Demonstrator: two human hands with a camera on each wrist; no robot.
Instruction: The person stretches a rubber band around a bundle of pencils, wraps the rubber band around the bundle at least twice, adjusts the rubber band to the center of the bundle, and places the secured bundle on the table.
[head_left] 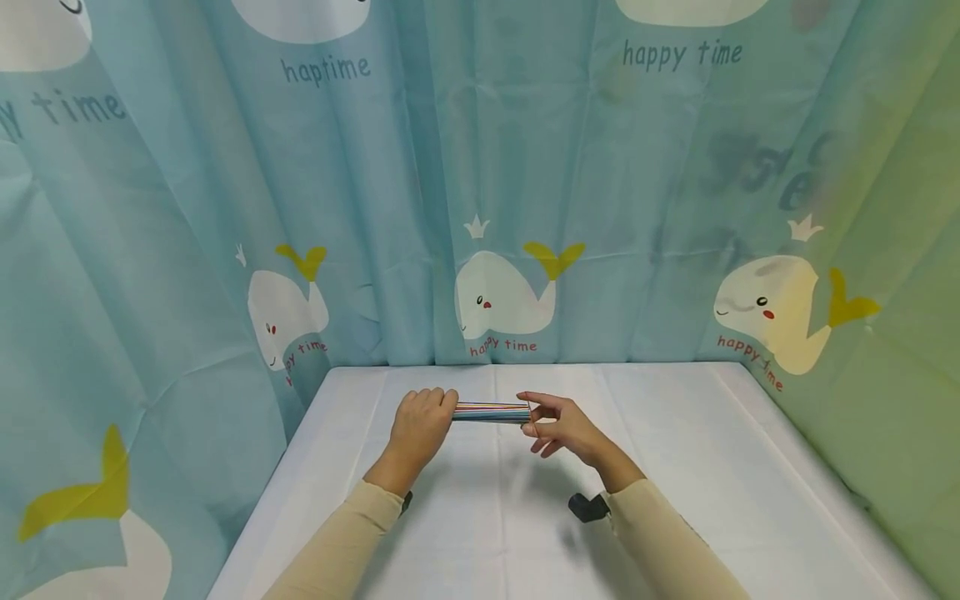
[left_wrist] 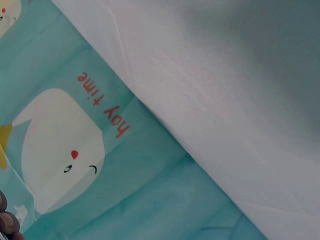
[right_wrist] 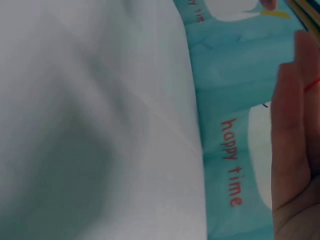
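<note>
A bundle of thin coloured sticks [head_left: 491, 412] lies level in the air just above the white table [head_left: 712, 467]. My left hand [head_left: 420, 425] is curled round its left end, and the fingertips [left_wrist: 6, 220] just show at the corner of the left wrist view. My right hand [head_left: 555, 421] pinches the bundle's right end between thumb and forefinger, the other fingers loosely bent. In the right wrist view a thin red band [right_wrist: 312, 86] crosses one of the fingers [right_wrist: 295, 150], and the stick ends [right_wrist: 305, 7] peek in at the top right.
A light blue curtain [head_left: 480, 208] printed with white whales and "happy time" hangs close round the table's back and both sides. A black wrist camera [head_left: 588, 506] sits on my right forearm. White cloth covers the table.
</note>
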